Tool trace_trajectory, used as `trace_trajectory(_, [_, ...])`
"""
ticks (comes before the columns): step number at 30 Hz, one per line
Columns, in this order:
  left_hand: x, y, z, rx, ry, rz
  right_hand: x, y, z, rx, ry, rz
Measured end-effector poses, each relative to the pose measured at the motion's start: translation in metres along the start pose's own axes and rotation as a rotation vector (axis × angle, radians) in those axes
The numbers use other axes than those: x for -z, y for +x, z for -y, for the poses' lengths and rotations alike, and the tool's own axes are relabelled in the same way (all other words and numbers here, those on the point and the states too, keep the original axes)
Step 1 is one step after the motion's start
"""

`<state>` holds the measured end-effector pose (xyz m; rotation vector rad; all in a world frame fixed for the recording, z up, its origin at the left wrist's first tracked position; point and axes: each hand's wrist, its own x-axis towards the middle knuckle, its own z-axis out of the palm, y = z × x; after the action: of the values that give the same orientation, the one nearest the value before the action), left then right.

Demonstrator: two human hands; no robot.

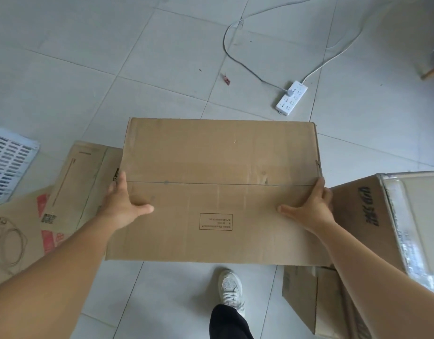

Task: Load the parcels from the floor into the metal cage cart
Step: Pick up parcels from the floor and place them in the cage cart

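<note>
We grip one large brown parcel (218, 187) by its sides: left hand (124, 204) and right hand (308, 206), thumbs on top, fingers hidden behind the edges. It hides the floor (162, 69) beneath. One shoe (230, 289) shows below; three other cartons lie partly cut off; one power strip (291, 97) lies beyond.

A wide, flat brown cardboard box (218, 189) fills the centre, held above the grey tiled floor (88, 57) — the left hand (124, 201) grips its nine o'clock edge, the right hand (308, 206) its three o'clock edge, thumbs on top. A white power strip (291, 98) lies at one o'clock. A white sneaker (230, 289) shows at six — other cardboard boxes (365, 216) flank both sides.
</note>
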<state>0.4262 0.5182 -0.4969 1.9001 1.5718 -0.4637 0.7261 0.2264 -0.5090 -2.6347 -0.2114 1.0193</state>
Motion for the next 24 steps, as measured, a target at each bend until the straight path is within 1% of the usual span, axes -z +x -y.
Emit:
trace_trajectory(5, [-0.003, 0.003, -0.001, 0.039, -0.229, -0.042, 0.004, 0.001, 0.001, 0.018, 0.021, -0.003])
trace_trajectory(10, [0.004, -0.018, 0.006, 0.038, -0.298, -0.097, 0.009, -0.013, 0.0, 0.032, 0.052, -0.008])
trace_trajectory(16, [0.035, -0.069, 0.017, 0.015, -0.328, -0.148, 0.024, -0.057, 0.006, 0.06, 0.057, -0.02])
trace_trajectory(21, [0.061, -0.128, 0.035, 0.001, -0.378, -0.198, 0.047, -0.106, 0.016, 0.133, 0.033, -0.053])
trace_trajectory(24, [0.076, -0.168, 0.049, -0.01, -0.447, -0.243, 0.06, -0.138, 0.024, 0.198, 0.023, -0.072])
